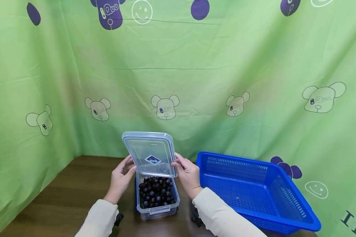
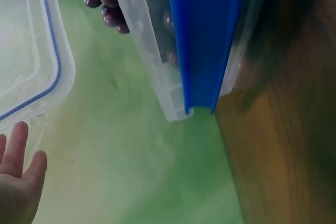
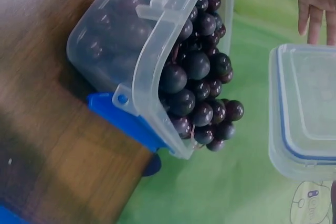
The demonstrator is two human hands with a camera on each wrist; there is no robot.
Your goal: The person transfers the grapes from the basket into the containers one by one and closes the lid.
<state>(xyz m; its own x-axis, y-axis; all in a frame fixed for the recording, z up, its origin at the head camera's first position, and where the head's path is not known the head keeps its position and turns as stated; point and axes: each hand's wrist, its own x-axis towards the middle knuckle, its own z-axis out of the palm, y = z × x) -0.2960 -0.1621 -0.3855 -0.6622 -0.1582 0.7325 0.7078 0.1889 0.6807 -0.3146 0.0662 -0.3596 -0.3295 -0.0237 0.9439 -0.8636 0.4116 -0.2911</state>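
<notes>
Left hand point(image 1: 120, 181), fingers extended, touching tilted lid point(image 1: 149, 146) along left edge, right hand point(image 1: 188, 173) pinching right edge, box point(image 1: 158, 214) of grapes point(image 1: 155, 191) beneath, blue basket point(image 1: 240, 189) right

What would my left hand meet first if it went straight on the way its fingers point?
Your left hand would probably meet the left edge of the clear, rectangular plastic lid first. Its fingertips look very close to that edge, though depth makes actual contact hard to judge.

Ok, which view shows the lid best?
The head view: nearly the whole lid shows there, label included. The left wrist view has just one corner; the right wrist view shows more, but the frame's edge cuts it off.
</notes>
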